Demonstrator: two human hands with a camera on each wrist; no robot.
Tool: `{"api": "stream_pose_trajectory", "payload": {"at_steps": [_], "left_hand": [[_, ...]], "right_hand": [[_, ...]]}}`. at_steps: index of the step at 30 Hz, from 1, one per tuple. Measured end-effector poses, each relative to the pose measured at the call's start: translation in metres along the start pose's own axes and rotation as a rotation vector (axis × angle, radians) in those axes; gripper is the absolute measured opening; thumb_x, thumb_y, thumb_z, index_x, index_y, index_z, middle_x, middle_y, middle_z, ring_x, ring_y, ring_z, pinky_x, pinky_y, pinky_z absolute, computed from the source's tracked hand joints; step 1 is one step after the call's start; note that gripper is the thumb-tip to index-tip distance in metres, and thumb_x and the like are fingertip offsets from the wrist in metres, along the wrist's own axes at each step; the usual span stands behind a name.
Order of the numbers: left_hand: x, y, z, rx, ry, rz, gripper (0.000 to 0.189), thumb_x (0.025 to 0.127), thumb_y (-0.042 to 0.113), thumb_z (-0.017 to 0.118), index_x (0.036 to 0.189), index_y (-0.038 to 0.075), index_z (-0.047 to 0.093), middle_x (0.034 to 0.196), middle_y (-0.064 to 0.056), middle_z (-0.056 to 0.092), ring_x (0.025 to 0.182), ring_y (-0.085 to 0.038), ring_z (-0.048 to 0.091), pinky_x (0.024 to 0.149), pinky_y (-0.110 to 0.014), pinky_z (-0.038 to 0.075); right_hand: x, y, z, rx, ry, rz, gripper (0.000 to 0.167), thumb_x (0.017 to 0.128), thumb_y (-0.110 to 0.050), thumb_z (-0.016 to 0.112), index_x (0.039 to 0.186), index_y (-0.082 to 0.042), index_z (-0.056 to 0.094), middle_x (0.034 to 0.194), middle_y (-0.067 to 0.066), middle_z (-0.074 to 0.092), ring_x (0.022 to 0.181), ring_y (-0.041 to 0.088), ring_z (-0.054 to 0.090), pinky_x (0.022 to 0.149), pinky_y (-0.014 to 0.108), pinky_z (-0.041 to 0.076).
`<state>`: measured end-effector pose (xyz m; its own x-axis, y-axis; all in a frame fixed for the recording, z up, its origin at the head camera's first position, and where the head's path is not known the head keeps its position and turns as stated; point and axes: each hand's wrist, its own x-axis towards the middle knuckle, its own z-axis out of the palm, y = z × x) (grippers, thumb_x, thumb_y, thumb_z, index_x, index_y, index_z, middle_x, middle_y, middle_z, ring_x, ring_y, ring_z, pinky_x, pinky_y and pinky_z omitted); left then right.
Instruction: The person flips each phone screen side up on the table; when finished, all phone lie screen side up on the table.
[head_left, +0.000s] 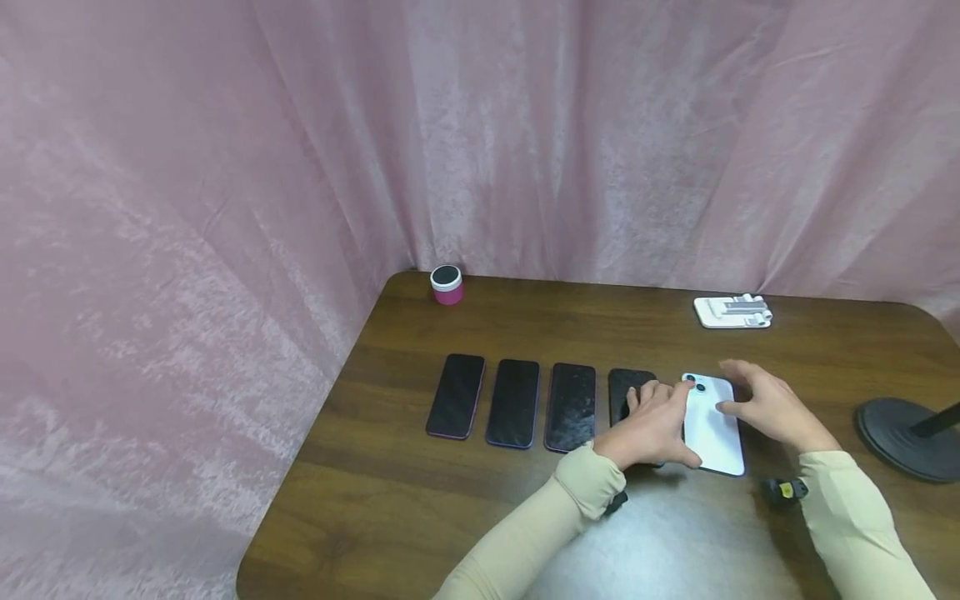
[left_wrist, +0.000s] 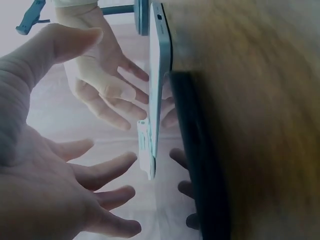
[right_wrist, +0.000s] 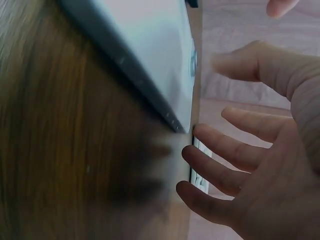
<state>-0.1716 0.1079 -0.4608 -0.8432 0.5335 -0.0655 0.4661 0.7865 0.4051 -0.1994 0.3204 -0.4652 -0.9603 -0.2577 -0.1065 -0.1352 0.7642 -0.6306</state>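
Note:
A white smartphone [head_left: 715, 433] lies back up on the wooden table, its camera bump toward the far end. My left hand [head_left: 654, 425] hovers at its left side with fingers spread, partly covering a dark phone [head_left: 628, 382] beside it. Over the white phone's right edge is my right hand [head_left: 772, 408], thumb and fingers apart. Both wrist views show the left hand [left_wrist: 65, 185] and the right hand [right_wrist: 265, 140] with loosely extended fingers and nothing gripped. Three more dark-screened phones, the nearest of them a smudged phone [head_left: 571, 407], lie in the row to the left.
A white folding stand [head_left: 732, 312] lies at the back right, and a pink jar [head_left: 447, 285] with a dark-topped white lid stands at the back left. The round black base [head_left: 909, 439] of a stand is to the right. Pink curtains [head_left: 480, 142] hang behind the table [head_left: 360, 517].

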Motion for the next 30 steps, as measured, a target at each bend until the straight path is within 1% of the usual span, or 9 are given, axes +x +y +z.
{"api": "stream_pose_trajectory", "payload": {"at_steps": [4,7,11,16,22,25,28,30], "left_hand": [[0.001,0.006,0.004,0.01,-0.043,-0.009,0.094,0.075,0.047,0.089,0.151,0.023,0.039,0.14,0.0,0.051,0.14,-0.019,0.032,0.117,-0.052,0.023],[0.002,0.008,0.007,0.029,-0.056,-0.028,0.092,0.075,0.046,0.089,0.15,0.024,0.041,0.139,0.001,0.051,0.14,-0.02,0.032,0.118,-0.053,0.021],[0.002,0.009,0.008,0.068,-0.068,-0.043,0.09,0.074,0.045,0.09,0.149,0.024,0.044,0.137,0.001,0.052,0.139,-0.02,0.033,0.118,-0.053,0.021],[0.004,0.012,0.01,0.104,-0.089,-0.045,0.085,0.075,0.043,0.09,0.146,0.026,0.047,0.134,0.003,0.054,0.136,-0.02,0.037,0.118,-0.054,0.021],[0.007,0.015,0.012,0.141,-0.097,-0.057,0.078,0.075,0.041,0.09,0.141,0.028,0.051,0.125,0.003,0.056,0.131,-0.02,0.04,0.116,-0.056,0.023],[0.007,0.017,0.012,0.169,-0.097,-0.049,0.073,0.074,0.04,0.09,0.135,0.027,0.053,0.121,0.002,0.057,0.128,-0.021,0.041,0.115,-0.057,0.025],[0.007,0.019,0.013,0.204,-0.089,-0.036,0.07,0.075,0.04,0.09,0.133,0.027,0.054,0.12,0.0,0.057,0.127,-0.022,0.042,0.114,-0.057,0.026],[0.007,0.02,0.014,0.215,-0.084,-0.039,0.069,0.075,0.041,0.09,0.132,0.027,0.054,0.119,0.0,0.057,0.126,-0.021,0.042,0.114,-0.058,0.025]], "right_hand": [[-0.002,0.005,-0.004,-0.03,-0.034,0.012,0.075,0.086,-0.013,0.076,0.143,0.017,0.037,0.14,0.042,0.041,0.125,0.058,0.04,0.097,0.073,0.036],[-0.002,0.006,-0.005,-0.057,-0.047,0.009,0.076,0.084,-0.014,0.079,0.141,0.017,0.04,0.139,0.042,0.042,0.125,0.058,0.04,0.097,0.073,0.035],[-0.001,0.006,-0.003,-0.076,-0.056,-0.003,0.075,0.083,-0.014,0.081,0.14,0.016,0.042,0.139,0.041,0.042,0.126,0.059,0.039,0.098,0.073,0.035],[-0.001,0.005,-0.002,-0.088,-0.057,-0.01,0.074,0.082,-0.012,0.081,0.139,0.016,0.043,0.138,0.042,0.043,0.125,0.058,0.041,0.097,0.074,0.035],[0.001,0.005,-0.002,-0.096,-0.058,-0.023,0.072,0.08,-0.009,0.082,0.137,0.017,0.045,0.135,0.042,0.046,0.121,0.057,0.045,0.095,0.072,0.038],[0.001,0.005,-0.002,-0.105,-0.061,-0.025,0.072,0.08,-0.008,0.083,0.136,0.016,0.046,0.134,0.042,0.047,0.12,0.057,0.046,0.094,0.072,0.039],[0.002,0.005,-0.002,-0.11,-0.06,-0.024,0.071,0.08,-0.008,0.083,0.136,0.016,0.047,0.133,0.041,0.049,0.118,0.056,0.047,0.094,0.071,0.04],[0.002,0.004,-0.002,-0.106,-0.062,-0.028,0.071,0.079,-0.008,0.083,0.136,0.015,0.047,0.132,0.041,0.05,0.117,0.055,0.048,0.093,0.071,0.04]]}}
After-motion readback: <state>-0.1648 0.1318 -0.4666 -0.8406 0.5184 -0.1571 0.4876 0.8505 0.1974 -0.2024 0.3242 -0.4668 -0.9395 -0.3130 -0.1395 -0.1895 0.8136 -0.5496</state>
